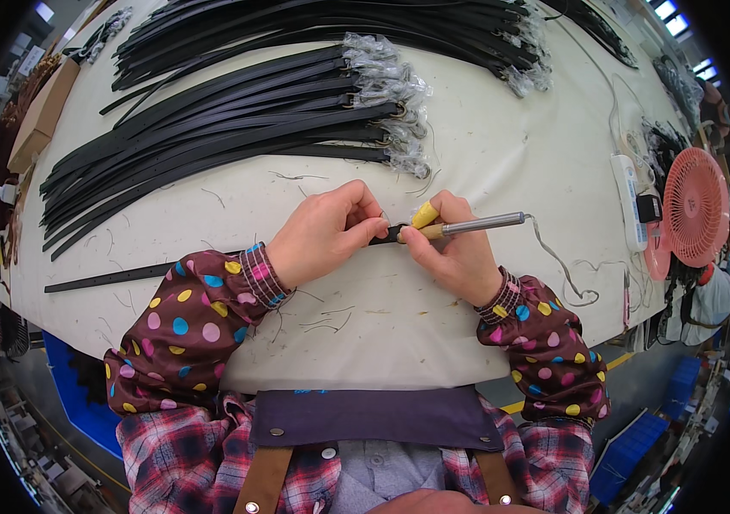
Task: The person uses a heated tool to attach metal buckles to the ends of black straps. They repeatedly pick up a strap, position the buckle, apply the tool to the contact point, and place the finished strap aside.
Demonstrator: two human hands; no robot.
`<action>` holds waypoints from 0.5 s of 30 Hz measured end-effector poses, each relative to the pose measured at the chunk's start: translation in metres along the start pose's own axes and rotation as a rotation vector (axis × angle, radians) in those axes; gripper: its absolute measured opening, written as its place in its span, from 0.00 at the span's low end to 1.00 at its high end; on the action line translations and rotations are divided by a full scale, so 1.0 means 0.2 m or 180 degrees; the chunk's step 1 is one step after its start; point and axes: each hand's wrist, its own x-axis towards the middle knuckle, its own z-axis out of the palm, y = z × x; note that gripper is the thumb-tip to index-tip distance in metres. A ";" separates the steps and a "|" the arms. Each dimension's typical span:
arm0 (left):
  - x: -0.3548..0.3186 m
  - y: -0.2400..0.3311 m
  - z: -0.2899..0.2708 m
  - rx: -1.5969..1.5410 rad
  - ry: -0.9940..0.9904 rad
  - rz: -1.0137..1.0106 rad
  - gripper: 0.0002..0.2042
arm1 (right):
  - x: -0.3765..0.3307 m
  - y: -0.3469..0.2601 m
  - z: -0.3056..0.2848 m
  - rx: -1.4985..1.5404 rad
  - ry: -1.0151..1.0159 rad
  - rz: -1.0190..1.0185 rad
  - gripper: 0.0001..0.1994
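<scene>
While the left grip (322, 234) pinches near the end of a black strap (112, 277), the right grip (459, 261) is wrapped around a pen-shaped tool (487, 222) with a brass-coloured neck and a grey handle. Whether a thread is caught in the left fingertips too, I can't make out from here. The tool's tip meets the strap's end right between the two hands, and yellow tape (424, 214) covers a finger of the right one. From that end the strap runs leftward under the left wrist and lies on the pale counter (416, 343). A thin cord (545, 247) trails from the tool's handle, curling to the right.

Loose dark threads (296, 176) are scattered about. Just beyond the hands lies a bundle of black straps (228, 141), its right-hand ends in clear plastic wrap (391, 94), with a second bundle (322, 26) behind it. Over to the right sit a white power strip (628, 201) and a pink fan (696, 231), whose hub bears a mark too small to read. Nearest the body, the purple apron (373, 420) carries small blue marks along its top edge, which I can't make out either.
</scene>
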 end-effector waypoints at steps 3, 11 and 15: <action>0.00 0.00 0.00 -0.0032 0.0003 -0.0003 0.06 | 0.00 0.00 0.00 -0.0094 -0.0041 -0.0115 0.11; 0.00 -0.01 0.00 -0.0025 0.0055 -0.0053 0.07 | 0.00 0.01 0.00 0.0018 0.0005 -0.0063 0.10; 0.00 0.02 -0.01 -0.0120 0.0052 -0.0210 0.08 | 0.00 0.05 0.00 0.0334 0.0003 0.0142 0.10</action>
